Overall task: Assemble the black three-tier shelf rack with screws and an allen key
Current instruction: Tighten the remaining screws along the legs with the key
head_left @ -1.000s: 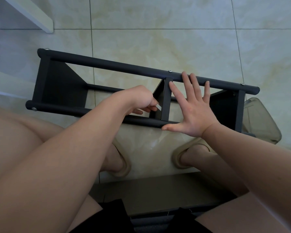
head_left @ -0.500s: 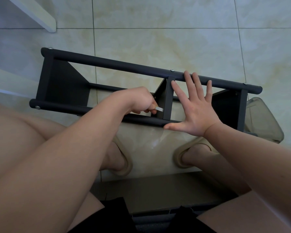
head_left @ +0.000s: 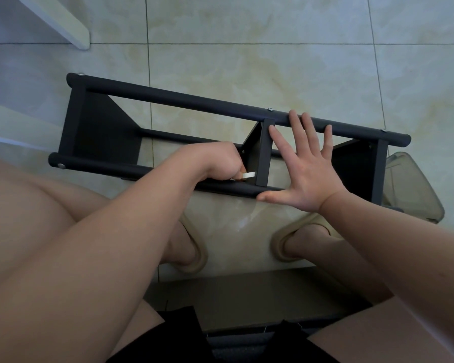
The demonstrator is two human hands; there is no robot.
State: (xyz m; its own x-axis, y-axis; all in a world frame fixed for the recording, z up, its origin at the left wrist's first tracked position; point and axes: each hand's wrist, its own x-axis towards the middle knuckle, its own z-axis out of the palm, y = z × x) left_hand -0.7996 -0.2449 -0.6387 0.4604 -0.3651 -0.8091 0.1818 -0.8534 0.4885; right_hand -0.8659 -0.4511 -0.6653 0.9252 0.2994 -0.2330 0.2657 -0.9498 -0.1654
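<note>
Now allen key (head_left: 249,175) pokes from left hand (head_left: 215,161), grip closed, right hand (head_left: 307,174) stays splayed

Matte black rack (head_left: 194,103); silver screw heads (head_left: 61,166); pale whitish allen key (head_left: 249,175); cream floor tiles (head_left: 247,61), marbled with yellowish veins, grey grout lines; beige slippers (head_left: 199,258); translucent smoky grey container (head_left: 414,189); black shorts (head_left: 178,335).

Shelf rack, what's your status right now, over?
Left hand grips allen key at middle panel. Right hand flat, bracing rack on its side. Nothing blocks the key.
</note>
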